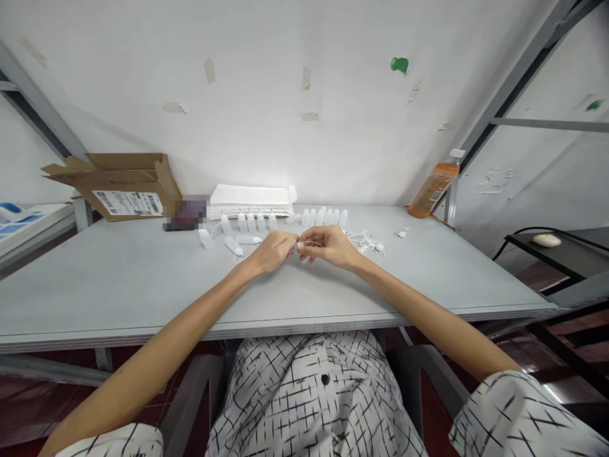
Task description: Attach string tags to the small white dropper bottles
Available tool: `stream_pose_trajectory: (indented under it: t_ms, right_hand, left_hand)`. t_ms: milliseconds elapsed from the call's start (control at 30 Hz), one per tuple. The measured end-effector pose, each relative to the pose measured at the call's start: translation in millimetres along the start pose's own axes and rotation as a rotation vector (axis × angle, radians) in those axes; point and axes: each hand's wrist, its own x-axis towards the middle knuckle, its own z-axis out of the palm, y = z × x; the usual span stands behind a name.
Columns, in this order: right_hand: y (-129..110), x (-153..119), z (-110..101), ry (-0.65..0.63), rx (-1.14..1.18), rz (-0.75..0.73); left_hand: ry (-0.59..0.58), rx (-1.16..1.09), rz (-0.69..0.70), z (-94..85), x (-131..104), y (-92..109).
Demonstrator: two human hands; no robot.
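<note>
My left hand (275, 252) and my right hand (335, 247) meet over the middle of the table. The left fingers close round a small translucent plastic bottle, mostly hidden by them. Right fingertips pinch a small white cap (299, 246) at its end, and a thin white cord (311, 243) loops from there. Behind my hands stand several small translucent bottles (251, 222) on the left, with more bottles (328, 218) on the right. Corded bottles (233, 246) lie near my left hand. A loose pile of white caps with cords (368, 242) lies right of my right hand.
An opened cardboard box (126, 190) sits at the back left, beside a dark, blurred-out object (188, 214). A stack of white sheets (252, 198) lies against the wall. An orange drink bottle (435, 189) leans at the back right. The grey table's front edge (304, 324) runs before my lap.
</note>
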Motion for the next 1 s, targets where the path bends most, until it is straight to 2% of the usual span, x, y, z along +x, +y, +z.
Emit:
stream_pose_trajectory:
  t_ms: [167,300,433,567,733,1000]
  right_hand:
    - [1.3,0.0,1.8,0.023,0.015,-0.039]
    - [-1.4,-0.1,1.6,0.039,-0.012,-0.076]
    - [-5.8,-1.3,1.7,0.054,-0.057,-0.106]
    - [-9.1,-2.4,-0.2,0.028,-0.009,-0.081]
    - [-11.5,-2.8,-3.8,-0.025,0.082,-0.05]
    - [-13.9,-3.3,-4.2,-0.025,0.149,-0.001]
  left_hand:
    - [0.009,0.018,0.019,0.0,0.5,-0.9]
    - [0.003,-0.08,-0.021,1.5,0.3,1.1]
    - [-0.053,-0.21,-0.048,1.7,0.8,2.1]
    - [-0.139,-0.413,-0.118,-0.1,2.3,0.9]
    - [-0.16,-0.627,-0.199,-1.4,4.7,-1.6]
    - [-0.201,-0.662,-0.181,-1.2,5.2,-4.7]
